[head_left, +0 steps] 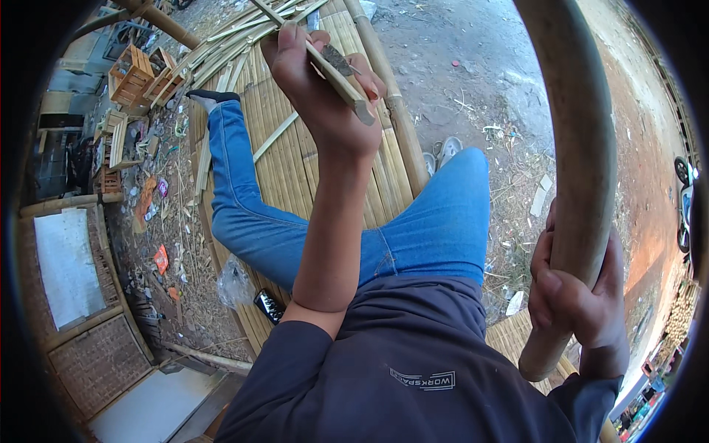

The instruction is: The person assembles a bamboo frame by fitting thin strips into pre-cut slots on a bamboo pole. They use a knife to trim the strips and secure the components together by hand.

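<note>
The left hand (pixel 317 81) is closed around a bamboo strip (pixel 325 63) together with a dark blade (pixel 338 60), held out over the slatted bamboo platform (pixel 295 155) the person sits on. The right hand (pixel 572 295) is wrapped tightly around a thick bamboo pole (pixel 580 148) that rises steeply off the platform's right edge. On the platform, just beyond the left hand, lies a pile of split strips (pixel 244 29). A round bamboo beam (pixel 391 103) bounds the platform's right edge; past it is open dirt ground (pixel 473 66) with a pair of sandals (pixel 441 153). Left of the platform the ground is cluttered with scraps and wooden crates (pixel 133 77).
</note>
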